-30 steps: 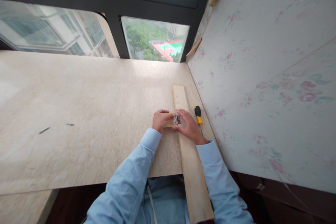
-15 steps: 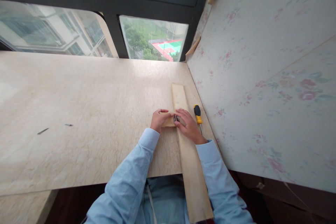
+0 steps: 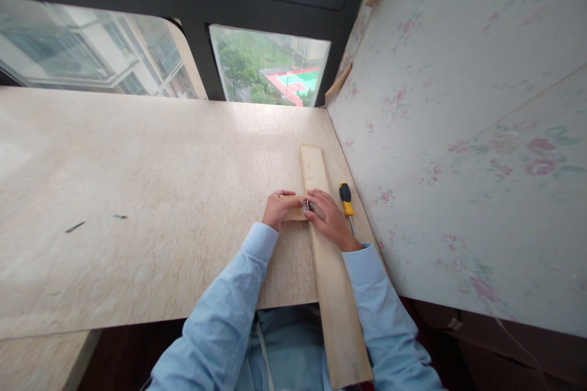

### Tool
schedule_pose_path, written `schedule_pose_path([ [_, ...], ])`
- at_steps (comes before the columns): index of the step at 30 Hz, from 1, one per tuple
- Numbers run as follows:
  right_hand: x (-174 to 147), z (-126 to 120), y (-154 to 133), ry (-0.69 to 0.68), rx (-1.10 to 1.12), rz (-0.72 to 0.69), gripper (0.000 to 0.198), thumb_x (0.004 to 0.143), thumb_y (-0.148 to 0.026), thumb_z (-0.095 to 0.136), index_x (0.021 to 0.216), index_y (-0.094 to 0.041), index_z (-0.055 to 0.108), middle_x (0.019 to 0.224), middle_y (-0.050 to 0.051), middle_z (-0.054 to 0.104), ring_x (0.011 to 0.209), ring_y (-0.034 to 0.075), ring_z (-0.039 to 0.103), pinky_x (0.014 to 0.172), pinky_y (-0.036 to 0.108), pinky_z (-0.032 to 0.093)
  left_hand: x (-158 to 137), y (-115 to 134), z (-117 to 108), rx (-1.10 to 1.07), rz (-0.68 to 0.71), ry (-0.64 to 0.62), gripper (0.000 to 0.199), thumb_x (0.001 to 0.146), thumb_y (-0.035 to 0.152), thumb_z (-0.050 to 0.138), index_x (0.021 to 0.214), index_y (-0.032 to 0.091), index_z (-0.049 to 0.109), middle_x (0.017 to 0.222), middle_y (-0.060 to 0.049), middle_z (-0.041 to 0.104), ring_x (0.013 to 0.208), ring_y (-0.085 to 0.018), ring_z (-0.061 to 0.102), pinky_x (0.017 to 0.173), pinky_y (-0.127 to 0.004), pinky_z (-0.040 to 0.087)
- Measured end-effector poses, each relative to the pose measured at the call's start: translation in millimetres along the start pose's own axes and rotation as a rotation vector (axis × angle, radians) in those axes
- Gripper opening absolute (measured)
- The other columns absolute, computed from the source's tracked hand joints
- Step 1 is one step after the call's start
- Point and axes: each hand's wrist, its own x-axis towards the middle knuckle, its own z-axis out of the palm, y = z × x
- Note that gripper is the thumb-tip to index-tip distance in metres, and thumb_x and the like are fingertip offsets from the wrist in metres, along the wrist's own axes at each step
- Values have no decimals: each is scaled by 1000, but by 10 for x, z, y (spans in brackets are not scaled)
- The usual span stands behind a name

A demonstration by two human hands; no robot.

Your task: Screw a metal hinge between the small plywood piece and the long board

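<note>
A small metal hinge [image 3: 307, 206] sits at the joint where a short wooden strip [image 3: 293, 216] meets a long wooden board [image 3: 338, 299]. At nine o'clock from it, the left hand [image 3: 275, 211] has thumb and fingers curled snugly around the strip. At four o'clock, the right hand [image 3: 334, 225] lies over the board, thumb and forefinger slightly parted about the hinge; whether they pinch or merely press it is unclear. The board runs from twelve to five o'clock on a cream, marble-veined sill [image 3: 147, 159], its near end jutting past the edge. A black-and-yellow screwdriver [image 3: 346, 198] lies at three o'clock, before a floral-papered wall [image 3: 458, 91]. Well apart, at nine o'clock, lie two thin metal pieces [image 3: 75, 227]. Between ten and twelve o'clock stands a dark-framed window [image 3: 270, 5], looking down on a sports court [image 3: 296, 82]
</note>
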Motion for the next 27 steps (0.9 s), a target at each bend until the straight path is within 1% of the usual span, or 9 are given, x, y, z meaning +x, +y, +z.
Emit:
schedule_pose_path([
  [5, -3, 6, 6, 4, 2, -7, 36, 91, -32, 55, 126, -25, 58, 136, 9, 57, 134, 24, 44, 113, 49, 34, -11, 5, 10, 1, 5, 7, 41, 46, 16, 81, 82, 14, 60, 66, -1, 63, 56, -15, 60, 54, -26, 47],
  [10, -4, -4, 3, -3, 4, -7, 39, 90, -37, 57, 128, -26, 57, 136, 9, 56, 134, 25, 43, 113, 50, 34, -11, -6, 14, -1, 10, 16, 41, 47, 16, 80, 82, 14, 60, 67, -1, 63, 57, -15, 60, 53, -26, 47],
  [17, -21, 10, 41, 5, 2, -24, 60, 80, -47, 68, 133, -24, 52, 140, 12, 52, 135, 27, 42, 113, 49, 35, -3, -29, 23, -23, 7, 21, 43, 46, 15, 80, 84, 15, 59, 67, -1, 63, 57, -16, 60, 54, -26, 47],
  [22, -18, 13, 60, -36, -46, -48, 71, 79, -50, 69, 139, -23, 45, 143, 13, 49, 137, 28, 39, 114, 49, 32, 11, -36, 35, -37, 2, 22, 41, 46, 12, 78, 82, 15, 58, 67, 0, 62, 57, -14, 59, 52, -25, 46],
  [25, -11, 0, 51, -67, -61, -21, 75, 78, -53, 68, 142, -22, 42, 144, 14, 47, 138, 29, 37, 115, 49, 31, 16, -35, 46, -51, 0, 32, 39, 47, 11, 78, 80, 16, 58, 65, 1, 61, 56, -14, 58, 52, -24, 45],
  [27, -7, -22, 35, -110, -59, 31, 77, 79, -55, 66, 143, -21, 39, 146, 16, 45, 139, 29, 36, 115, 51, 30, 14, -40, 56, -57, -11, 44, 38, 47, 9, 78, 78, 15, 57, 62, 2, 60, 54, -13, 57, 50, -24, 44],
])
